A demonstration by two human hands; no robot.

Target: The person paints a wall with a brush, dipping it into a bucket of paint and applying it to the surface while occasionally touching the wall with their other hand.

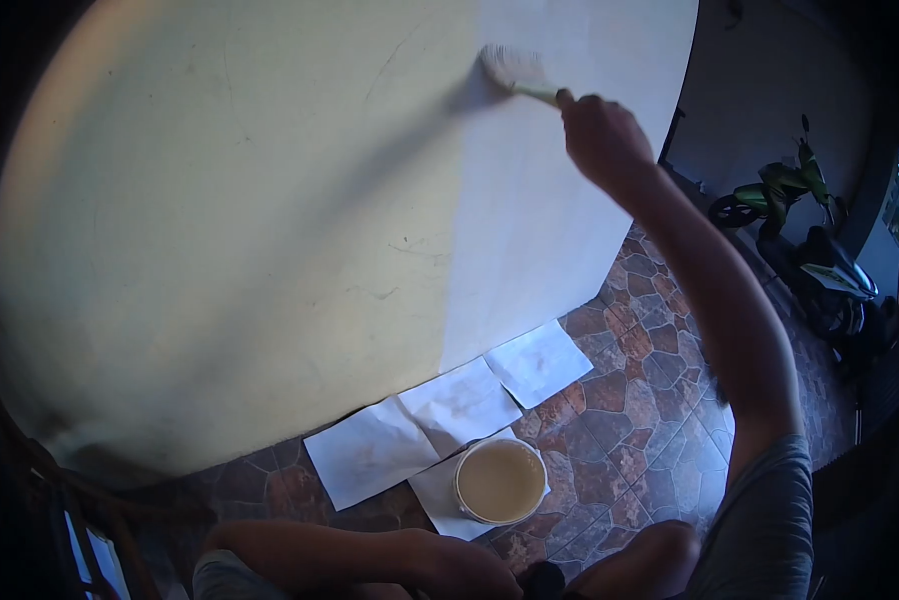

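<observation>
My right hand (pixel 608 140) is closed around the pale handle of a wide paintbrush (pixel 515 68), high up on the wall. The bristles are at the wall (pixel 300 200), close to the line where its cream surface meets a whiter band (pixel 525 220). Down on the floor stands a round bucket (pixel 459 492) with beige paint (pixel 500 483) inside. It rests partly on white sheets of paper (pixel 365 450) laid along the foot of the wall. Of my left side, a bare limb and a grey sleeve edge show at the bottom, but no left hand can be made out.
Brown and grey stone-patterned tiles (pixel 620 400) cover the floor. A green and black motorcycle (pixel 820 250) is parked at the right, beyond the wall's end. Dark wooden furniture (pixel 110 520) stands at the lower left. My knee (pixel 660 560) is near the bucket.
</observation>
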